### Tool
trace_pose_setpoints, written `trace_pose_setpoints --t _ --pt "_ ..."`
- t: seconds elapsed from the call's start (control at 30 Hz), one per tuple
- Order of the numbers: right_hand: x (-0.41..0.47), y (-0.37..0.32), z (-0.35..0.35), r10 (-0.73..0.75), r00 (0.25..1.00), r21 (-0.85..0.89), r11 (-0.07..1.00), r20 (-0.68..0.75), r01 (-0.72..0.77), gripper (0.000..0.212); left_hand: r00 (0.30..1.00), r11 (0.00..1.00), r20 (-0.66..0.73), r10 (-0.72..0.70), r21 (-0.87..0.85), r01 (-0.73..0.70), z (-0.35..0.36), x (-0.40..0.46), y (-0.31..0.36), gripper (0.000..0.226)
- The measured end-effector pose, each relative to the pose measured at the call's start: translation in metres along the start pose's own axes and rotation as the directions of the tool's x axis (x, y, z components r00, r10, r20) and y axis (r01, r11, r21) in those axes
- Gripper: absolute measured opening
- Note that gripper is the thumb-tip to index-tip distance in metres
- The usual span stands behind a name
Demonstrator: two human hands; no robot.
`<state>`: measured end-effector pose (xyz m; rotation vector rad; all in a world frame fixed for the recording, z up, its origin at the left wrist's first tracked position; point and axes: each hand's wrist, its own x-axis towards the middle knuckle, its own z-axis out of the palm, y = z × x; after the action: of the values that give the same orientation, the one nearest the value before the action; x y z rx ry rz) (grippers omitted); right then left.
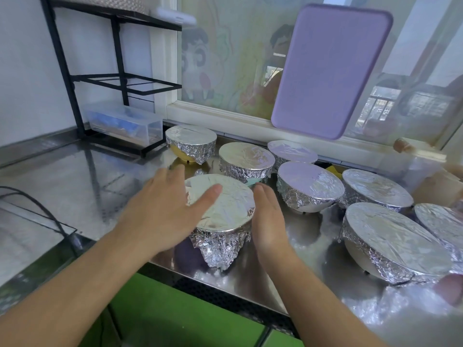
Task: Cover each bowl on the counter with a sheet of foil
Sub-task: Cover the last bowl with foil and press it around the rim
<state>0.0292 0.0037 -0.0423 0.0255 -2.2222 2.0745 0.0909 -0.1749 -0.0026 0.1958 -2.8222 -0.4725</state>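
Left hand: the left hand (pixel 170 211) is lying flat at centre frame, fingers straight, its thumb resting on the foil (pixel 225 199) of the near bowl (pixel 220 236); it is gripping nothing, probably smoothing the sheet down.
Right hand: the right hand (pixel 268 216) is standing open on edge against the bowl's right rim, probably pressing the foil in at the side.
Near bowl: sitting at centre, close to the counter (pixel 75 176) front edge, its foil skirt hanging crumpled below the rim.
Other bowls: seven more, all foil-capped, are crowding the right and back of the frame, from the yellow bowl (pixel 190 144) to the big bowl (pixel 395 241) at lower right.
Open room: bare steel is lying to the left, below the rack (pixel 100 78).
Edges: the board (pixel 330 71) is leaning on the window, upper right.
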Motion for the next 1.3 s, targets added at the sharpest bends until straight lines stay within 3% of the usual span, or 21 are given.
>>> trace_pose_setpoints --t 0.1,0.2,0.37,0.47,0.53,0.6,0.67,0.77,0.9,1.13,1.2,1.3 --pt "-0.005 0.005 0.003 -0.064 0.997 0.031 0.998 0.052 0.063 0.032 0.999 0.987 0.012 0.045 -0.158 -0.042 0.011 0.017 -0.006 0.088" --pt "-0.004 0.008 0.011 -0.035 0.996 0.087 0.996 0.083 0.027 0.036 0.999 0.96 0.043 0.029 -0.278 -0.016 0.024 0.018 -0.007 0.083" --pt "0.009 -0.001 0.016 0.021 1.0 0.061 0.998 0.022 -0.023 0.032 0.996 0.99 0.015 -0.082 -0.11 0.083 0.016 0.01 -0.011 0.083" --pt "0.01 -0.004 0.008 -0.048 0.997 -0.032 0.998 -0.063 0.046 0.031 0.998 0.997 0.004 -0.067 -0.045 0.067 0.005 0.009 -0.006 0.091" --pt "0.0 -0.005 -0.006 -0.158 0.977 -0.105 0.984 -0.145 0.143 0.013 0.999 0.997 0.048 0.015 -0.076 -0.011 0.003 0.013 -0.003 0.103" --pt "-0.016 -0.005 -0.023 -0.242 0.967 -0.238 0.947 -0.077 0.217 0.004 0.986 0.991 0.126 0.111 -0.083 -0.101 0.005 0.017 0.0 0.116" --pt "-0.03 -0.003 -0.034 -0.258 0.959 -0.4 0.872 0.116 0.283 0.004 0.977 0.99 0.155 0.144 -0.018 -0.143 0.012 0.022 -0.001 0.125" --pt "-0.041 0.003 -0.036 -0.26 0.915 -0.562 0.726 0.309 0.397 0.021 0.982 0.987 0.132 0.134 0.076 -0.145 0.02 0.023 -0.001 0.136" --pt "-0.042 0.007 -0.029 -0.287 0.927 -0.644 0.667 0.242 0.375 0.036 0.984 0.982 0.154 0.093 0.149 -0.116 0.02 0.018 0.005 0.143" --pt "-0.041 0.019 -0.029 -0.399 0.884 -0.64 0.619 0.242 0.455 0.025 0.987 0.976 0.142 0.073 0.191 -0.099 0.021 0.013 0.006 0.142" --pt "-0.044 0.02 -0.029 -0.422 0.868 -0.65 0.587 0.263 0.482 0.012 0.989 0.978 0.132 0.069 0.185 -0.093 0.022 0.013 0.007 0.14" --pt "-0.044 0.021 -0.024 -0.395 0.888 -0.722 0.541 0.235 0.431 0.007 0.988 0.981 0.14 0.06 0.176 -0.084 0.022 0.012 0.008 0.14"
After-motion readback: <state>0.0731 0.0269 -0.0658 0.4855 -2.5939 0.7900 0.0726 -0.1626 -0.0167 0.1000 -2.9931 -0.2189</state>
